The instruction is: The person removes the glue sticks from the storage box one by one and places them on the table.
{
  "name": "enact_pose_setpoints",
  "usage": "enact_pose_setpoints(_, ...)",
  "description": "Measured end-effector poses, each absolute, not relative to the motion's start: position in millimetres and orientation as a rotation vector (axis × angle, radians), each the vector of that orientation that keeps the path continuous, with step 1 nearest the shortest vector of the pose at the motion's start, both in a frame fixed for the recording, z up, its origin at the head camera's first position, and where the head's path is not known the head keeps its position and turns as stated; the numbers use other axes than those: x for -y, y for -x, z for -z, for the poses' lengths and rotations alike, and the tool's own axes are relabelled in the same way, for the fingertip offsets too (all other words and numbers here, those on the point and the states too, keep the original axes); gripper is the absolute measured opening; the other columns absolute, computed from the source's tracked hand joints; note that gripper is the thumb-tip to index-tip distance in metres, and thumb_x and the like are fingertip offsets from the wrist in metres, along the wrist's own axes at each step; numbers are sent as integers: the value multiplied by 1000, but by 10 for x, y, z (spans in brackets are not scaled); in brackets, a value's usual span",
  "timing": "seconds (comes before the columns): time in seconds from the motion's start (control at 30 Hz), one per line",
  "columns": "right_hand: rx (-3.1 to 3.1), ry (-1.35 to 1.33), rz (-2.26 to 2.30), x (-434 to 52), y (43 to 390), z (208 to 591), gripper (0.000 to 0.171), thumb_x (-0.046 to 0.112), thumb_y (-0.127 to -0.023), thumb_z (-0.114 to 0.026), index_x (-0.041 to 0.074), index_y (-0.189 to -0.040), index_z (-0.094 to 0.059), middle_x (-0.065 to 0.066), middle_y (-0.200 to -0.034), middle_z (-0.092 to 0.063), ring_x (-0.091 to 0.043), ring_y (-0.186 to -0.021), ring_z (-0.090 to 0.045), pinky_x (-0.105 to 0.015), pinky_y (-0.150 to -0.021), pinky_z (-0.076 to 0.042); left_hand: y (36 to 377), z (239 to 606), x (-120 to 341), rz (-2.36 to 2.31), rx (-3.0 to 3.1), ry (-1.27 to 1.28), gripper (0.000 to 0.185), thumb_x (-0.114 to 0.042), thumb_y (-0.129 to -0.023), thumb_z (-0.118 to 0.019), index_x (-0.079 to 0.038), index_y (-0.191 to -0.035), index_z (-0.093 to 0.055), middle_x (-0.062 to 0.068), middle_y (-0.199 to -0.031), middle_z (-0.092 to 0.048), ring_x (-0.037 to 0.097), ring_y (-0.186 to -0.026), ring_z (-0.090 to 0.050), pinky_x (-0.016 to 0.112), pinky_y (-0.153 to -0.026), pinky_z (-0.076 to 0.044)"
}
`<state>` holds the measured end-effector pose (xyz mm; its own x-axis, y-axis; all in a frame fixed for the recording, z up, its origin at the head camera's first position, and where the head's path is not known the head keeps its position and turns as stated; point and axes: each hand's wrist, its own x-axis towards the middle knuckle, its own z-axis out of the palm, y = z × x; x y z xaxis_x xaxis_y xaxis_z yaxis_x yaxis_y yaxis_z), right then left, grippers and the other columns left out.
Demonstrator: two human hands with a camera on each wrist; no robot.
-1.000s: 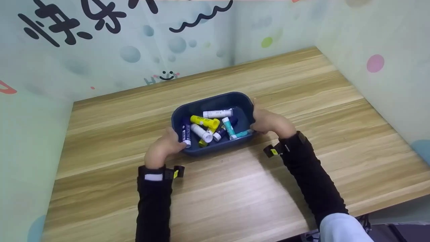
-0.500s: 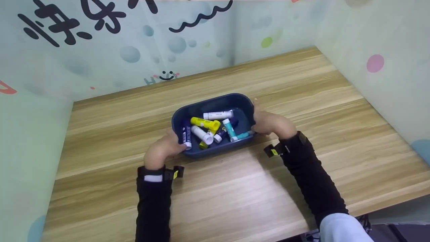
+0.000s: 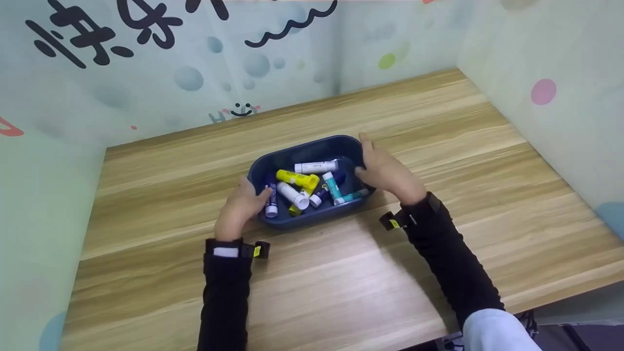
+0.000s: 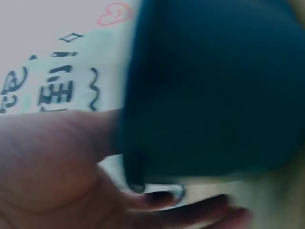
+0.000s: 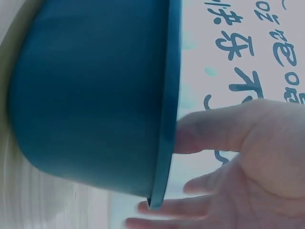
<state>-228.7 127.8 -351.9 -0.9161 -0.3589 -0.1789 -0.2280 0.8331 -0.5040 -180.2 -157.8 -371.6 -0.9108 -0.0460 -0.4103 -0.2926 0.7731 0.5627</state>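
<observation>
A dark blue plastic bin [image 3: 312, 220] stands on the wooden table, holding several glue sticks: a yellow one [image 3: 292, 178], a white one [image 3: 317, 167], a dark purple one [image 3: 271, 202] and a teal one [image 3: 332, 185]. At the bin's left end is my left hand [image 3: 240, 208], thumb over the rim near the purple stick. My right hand [image 3: 387, 170] is at the right end, its thumb also over the rim. Both wrist views show the bin's outer wall [image 4: 214, 95], with the fingers [image 5: 176, 206] stretched out and apart from it.
The wooden table [image 3: 161, 195] spreads around the bin. A printed backdrop wall [image 3: 292, 73] closes off the back, with side walls [image 3: 551, 58] at left and right. The table's front edge shows at lower right.
The bin came slightly toward me, then stayed about still. Both hands have since loosened at its ends, fingers spreading and thumbs shifting further over the rim.
</observation>
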Motion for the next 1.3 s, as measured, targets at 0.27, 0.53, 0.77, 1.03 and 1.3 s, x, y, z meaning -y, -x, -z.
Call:
enact_pose_setpoints(0.27,-2818,780,821,-1161,2261,3544,61,11,-91,-54,1,-144,-26,-22,-144,-34,-35,-132,-36,-44,-109,-31,1958,3965,1526,-1154,-2830,411,63,-25,-95,-47,-1,-143,-14,34,-137,-38,45,-122,-43,53,-101,-37)
enact_pose_setpoints(0.53,-2841,768,771,-1047,2296,3747,54,7,-88,-55,-2,-138,-38,-24,-136,-43,-35,-125,-43,-44,-105,-36,1961,4002,1520,-1091,-2836,378,56,-7,-91,-43,0,-143,-21,32,-134,-43,44,-120,-46,51,-100,-38)
enact_pose_setpoints(0.77,-2887,718,525,-927,2286,3941,50,12,-86,-54,4,-135,-45,-23,-129,-50,-39,-117,-49,-50,-97,-42,1962,4018,1523,-1119,-2811,367,55,-6,-91,-41,1,-142,-21,33,-133,-43,43,-121,-46,51,-101,-38)
enact_pose_setpoints(1.03,-2860,677,467,-903,2288,3960,49,17,-87,-55,7,-134,-46,-19,-131,-50,-35,-121,-48,-50,-98,-42,1955,3999,1528,-1129,-2789,375,55,-6,-92,-38,1,-143,-19,32,-135,-42,39,-122,-46,48,-103,-37)
enact_pose_setpoints(1.3,-2821,695,503,-906,2285,3955,46,16,-86,-56,13,-132,-52,-16,-130,-52,-31,-118,-50,-48,-96,-44,1963,3991,1533,-1150,-2781,372,56,-4,-91,-39,0,-143,-20,30,-138,-40,39,-125,-44,48,-104,-36)
